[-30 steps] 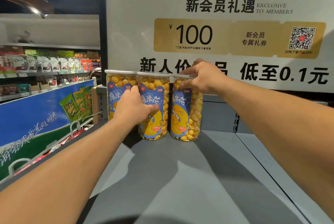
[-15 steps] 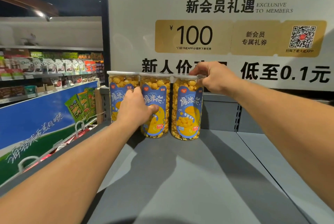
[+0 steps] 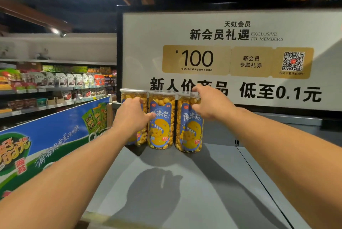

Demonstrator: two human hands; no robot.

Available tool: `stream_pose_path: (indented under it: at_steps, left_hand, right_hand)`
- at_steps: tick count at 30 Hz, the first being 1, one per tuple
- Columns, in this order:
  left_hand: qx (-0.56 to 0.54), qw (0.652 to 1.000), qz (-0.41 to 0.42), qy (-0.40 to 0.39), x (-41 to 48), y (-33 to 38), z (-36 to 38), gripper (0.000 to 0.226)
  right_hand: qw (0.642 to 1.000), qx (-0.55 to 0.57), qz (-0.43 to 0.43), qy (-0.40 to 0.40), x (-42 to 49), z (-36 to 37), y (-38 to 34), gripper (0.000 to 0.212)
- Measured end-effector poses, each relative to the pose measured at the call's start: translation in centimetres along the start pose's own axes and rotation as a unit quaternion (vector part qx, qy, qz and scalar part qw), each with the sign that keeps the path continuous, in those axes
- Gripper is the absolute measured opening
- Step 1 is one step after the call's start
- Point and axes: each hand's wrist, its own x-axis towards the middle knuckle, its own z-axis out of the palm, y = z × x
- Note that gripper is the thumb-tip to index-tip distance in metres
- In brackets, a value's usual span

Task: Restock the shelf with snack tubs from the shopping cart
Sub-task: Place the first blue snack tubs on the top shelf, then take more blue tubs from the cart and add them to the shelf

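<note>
"Since the middle tub (image 3: 161,127) is the one in plain sight, where do the other two stand?"

"The left tub (image 3: 132,95) is close against its left side and the right tub (image 3: 188,132) close against its right. All three are upright on the grey shelf (image 3: 212,173), which runs from the middle tub toward the camera."

"And the person's hands?"

"The left hand (image 3: 130,117) is just left of the middle tub, with its back to the camera. It covers most of the left tub's front, and its thumb reaches across onto the middle tub's label. Its fingers are hidden behind the hand, so whether they grip cannot be told."

"The other one?"

"The right hand (image 3: 212,103) is to the right of the middle tub, at the top of the right tub. One finger sits above the lid's edge and the thumb is at the front wall below it, the two spread apart. Whether they pinch the tub or merely hover cannot be told."

"What surrounds the middle tub?"

"A white membership sign (image 3: 231,32) rises behind and above it. Well to its left a blue banner (image 3: 55,132) slants, with stocked store shelves (image 3: 55,88) beyond. In front of it, a hand-shaped shadow (image 3: 153,191) lies on the shelf."
</note>
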Motion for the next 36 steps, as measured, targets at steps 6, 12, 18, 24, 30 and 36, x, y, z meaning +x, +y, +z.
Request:
stream_pose_path:
  at_steps: [6,12,18,24,30,36]
  left_hand:
    - [0.02,1.0,-0.012,-0.001,-7.4,1.1,-5.4,0.041]
    - [0.086,0.994,-0.041,0.051,-19.7,0.3,-11.0,0.022]
    - [0.123,0.983,-0.121,0.064,-33.4,-3.5,-15.5,0.018]
    - [0.144,0.963,-0.215,-0.074,-45.3,-9.8,-13.6,0.014]
    - [0.102,0.91,-0.302,-0.266,-56.3,-13.9,-6.2,0.011]
    - [0.169,0.861,-0.346,-0.333,-65.9,-21.5,-3.5,0.035]
  right_hand:
    - [0.997,-0.021,-0.028,-0.073,-5.9,-2.3,-3.3,0.021]
    - [0.99,0.008,-0.132,-0.051,-16.0,-2.6,-6.6,0.014]
    - [0.965,0.079,-0.251,-0.021,-28.1,-2.1,-10.5,0.019]
    - [0.919,0.12,-0.333,-0.173,-38.1,4.3,-13.7,0.016]
    - [0.86,0.06,-0.27,-0.428,-48.6,16.9,-12.1,0.018]
    - [0.795,0.014,-0.189,-0.576,-55.1,27.0,-10.1,0.013]
